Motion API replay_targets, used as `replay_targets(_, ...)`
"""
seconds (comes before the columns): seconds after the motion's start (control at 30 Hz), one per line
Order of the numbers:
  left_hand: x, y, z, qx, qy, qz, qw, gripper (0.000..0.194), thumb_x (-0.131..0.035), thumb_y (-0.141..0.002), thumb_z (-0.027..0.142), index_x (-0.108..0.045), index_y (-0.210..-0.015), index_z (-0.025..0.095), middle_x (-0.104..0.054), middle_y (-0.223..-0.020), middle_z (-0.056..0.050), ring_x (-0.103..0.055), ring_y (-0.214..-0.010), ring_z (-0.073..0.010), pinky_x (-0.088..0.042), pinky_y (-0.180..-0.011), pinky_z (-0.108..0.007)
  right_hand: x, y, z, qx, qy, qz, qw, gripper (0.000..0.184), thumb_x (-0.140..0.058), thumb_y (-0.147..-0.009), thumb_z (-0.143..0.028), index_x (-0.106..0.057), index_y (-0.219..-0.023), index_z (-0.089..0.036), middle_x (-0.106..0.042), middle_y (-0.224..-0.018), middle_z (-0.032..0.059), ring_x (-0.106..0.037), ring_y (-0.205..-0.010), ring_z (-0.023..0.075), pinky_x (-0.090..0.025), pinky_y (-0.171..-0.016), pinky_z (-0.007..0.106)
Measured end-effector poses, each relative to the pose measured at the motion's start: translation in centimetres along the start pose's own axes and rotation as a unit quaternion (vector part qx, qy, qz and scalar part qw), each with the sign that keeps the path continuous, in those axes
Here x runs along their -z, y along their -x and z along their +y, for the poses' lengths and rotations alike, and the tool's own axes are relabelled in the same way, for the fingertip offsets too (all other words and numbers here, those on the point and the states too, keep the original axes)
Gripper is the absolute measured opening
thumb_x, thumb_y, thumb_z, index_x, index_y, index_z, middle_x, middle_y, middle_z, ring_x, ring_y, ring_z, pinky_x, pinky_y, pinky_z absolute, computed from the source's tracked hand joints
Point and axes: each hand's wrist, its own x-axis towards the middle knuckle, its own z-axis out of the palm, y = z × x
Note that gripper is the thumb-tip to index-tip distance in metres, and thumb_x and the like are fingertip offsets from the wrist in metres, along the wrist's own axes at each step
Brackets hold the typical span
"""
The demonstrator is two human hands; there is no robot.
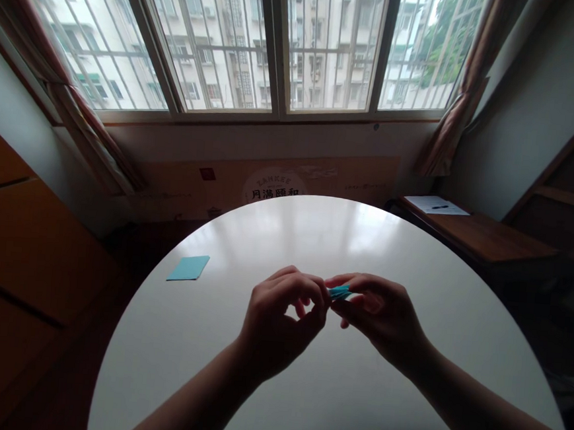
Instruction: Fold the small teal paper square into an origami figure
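Over the middle of the white round table (292,407), a small folded piece of teal paper (339,292) is held between my two hands. My left hand (286,321) pinches its left end, thumb and forefinger pressed together and hiding that end. My right hand (383,315) grips the right part between thumb and fingers. The folds look narrow and layered; their exact shape is mostly covered. To the left on the table lies a flat stack or sheet of light blue square paper (188,268), apart from both hands.
Beyond the table's far edge are a barred window (280,49) and a cardboard panel (359,181) with printed characters. A wooden chair (508,239) at the right bears a paper sheet (421,204) and a pen (439,207). An orange-brown cabinet (15,253) stands at the left.
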Motion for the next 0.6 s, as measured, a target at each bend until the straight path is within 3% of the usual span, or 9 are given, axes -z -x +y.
replay_targets(0.13, -0.4, 0.2, -0.1, 0.124, 0.097, 0.003, 0.988, 0.016, -0.067, -0.083, 0.009, -0.056, -0.077, 0.020, -0.069, -0.081, -0.001, -0.065, -0.073, -0.0143, -0.051, -0.056, -0.023, -0.2, 0.2, -0.1, -0.004, -0.024, 0.015, 1.000, 0.017, -0.078, -0.080, -0.010, -0.076, -0.089, -0.025, -0.075, -0.098, 0.0056, -0.072, -0.076, 0.0215, -0.060, -0.051, 0.029)
replay_targets(0.47, -0.8, -0.1, -0.6, 0.245, 0.222, 0.019, 0.943, 0.022, -0.075, -0.080, 0.022, -0.055, -0.072, 0.016, -0.062, -0.076, -0.001, -0.053, -0.062, -0.0104, -0.041, -0.047, -0.019, -0.3, -0.3, 0.7, -0.034, -0.104, 0.029, 0.994, 0.018, -0.085, -0.073, -0.011, -0.074, -0.083, -0.022, -0.071, -0.085, 0.0021, -0.066, -0.070, 0.0157, -0.058, -0.048, 0.022)
replay_targets(0.6, -1.0, -0.2, -0.9, 0.279, 0.254, 0.017, 0.926, 0.023, -0.076, -0.077, 0.022, -0.054, -0.071, 0.016, -0.062, -0.076, -0.001, -0.052, -0.059, -0.0099, -0.041, -0.044, -0.019, -0.3, -0.3, 1.0, -0.066, -0.131, 0.041, 0.988, 0.024, -0.086, -0.073, -0.012, -0.072, -0.089, -0.024, -0.071, -0.084, 0.0000, -0.066, -0.070, 0.0150, -0.057, -0.046, 0.020)
